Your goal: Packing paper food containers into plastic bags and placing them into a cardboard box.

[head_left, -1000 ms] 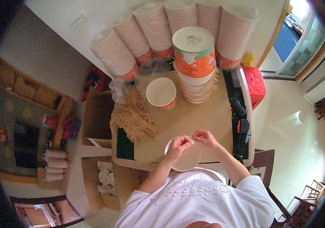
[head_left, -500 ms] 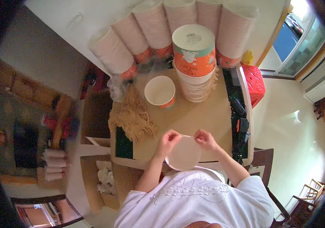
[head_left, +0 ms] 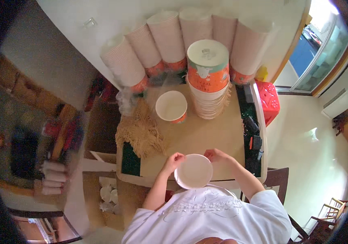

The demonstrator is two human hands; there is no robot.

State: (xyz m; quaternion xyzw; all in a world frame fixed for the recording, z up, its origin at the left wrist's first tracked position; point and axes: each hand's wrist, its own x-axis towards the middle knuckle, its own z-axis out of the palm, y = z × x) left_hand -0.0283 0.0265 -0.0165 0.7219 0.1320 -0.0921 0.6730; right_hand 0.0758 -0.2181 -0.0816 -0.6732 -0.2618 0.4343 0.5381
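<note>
Close to my body, at the table's front edge, a white paper bucket (head_left: 193,171) is tilted with its round mouth facing up. My left hand (head_left: 175,162) is closed on its left rim. At the upper right rim is my right hand (head_left: 218,155), fingers pinched together; whatever is between them is too small to make out. Beyond them stands an upright paper bucket (head_left: 171,106) with an orange and teal outside. To its right rises an upside-down bucket stack (head_left: 208,73), tan strands hanging among its rims. A heap of tan twine (head_left: 141,132) lies at the left.
Tall nested bucket stacks (head_left: 170,36) line the table's back by the wall. Black adapters and cables (head_left: 255,140) run along the right edge. A red plastic stool (head_left: 268,103) is beyond that edge. An open cardboard box (head_left: 109,195) with white items is at lower left.
The bucket in my hands has tilted so its mouth shows more. My hands have spread from its top toward its left and right sides. The view has shifted slightly.
</note>
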